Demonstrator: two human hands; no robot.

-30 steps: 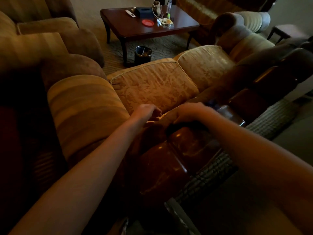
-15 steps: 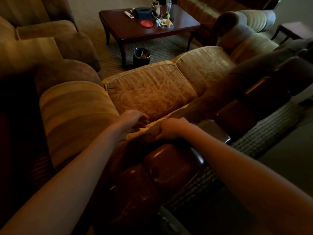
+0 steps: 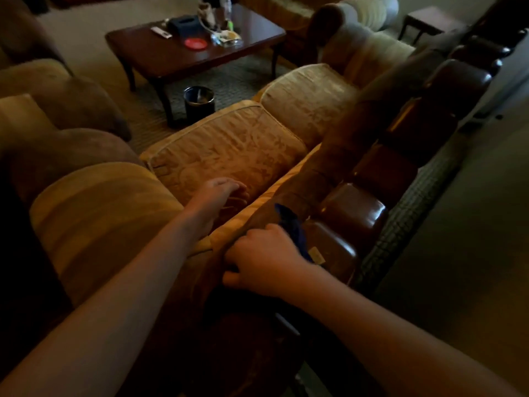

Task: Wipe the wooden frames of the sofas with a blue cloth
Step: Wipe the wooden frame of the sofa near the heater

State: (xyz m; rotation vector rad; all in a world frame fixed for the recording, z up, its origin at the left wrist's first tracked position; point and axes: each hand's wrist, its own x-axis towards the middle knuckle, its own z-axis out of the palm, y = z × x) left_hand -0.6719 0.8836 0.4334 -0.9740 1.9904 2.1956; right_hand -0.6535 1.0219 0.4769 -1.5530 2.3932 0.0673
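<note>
Dark bin (image 3: 199,102), beyond our hands, contents unclear. Blue cloth (image 3: 292,227), crumpled, gripped by our right hand (image 3: 263,260) against the glossy wooden frame (image 3: 355,213). Left hand (image 3: 220,193) relaxed, fingers loose.

Dim sitting room, seen from behind a sofa back.

Low warm light is falling across the seat cushions (image 3: 229,144), leaving the near corners in deep shadow. A dark coffee table (image 3: 160,57) is standing on a patterned rug (image 3: 234,84), carrying a red dish (image 3: 195,43), a dark box (image 3: 183,24), a remote (image 3: 161,32) and blurred clutter. A small dark bin (image 3: 199,102) is sitting on the rug just beside a table leg. An armchair (image 3: 57,90) is standing at left, another (image 3: 357,21) beyond the table. A side table (image 3: 429,18) is showing at upper right. Plain pale floor (image 3: 472,224) is lying at right.
</note>
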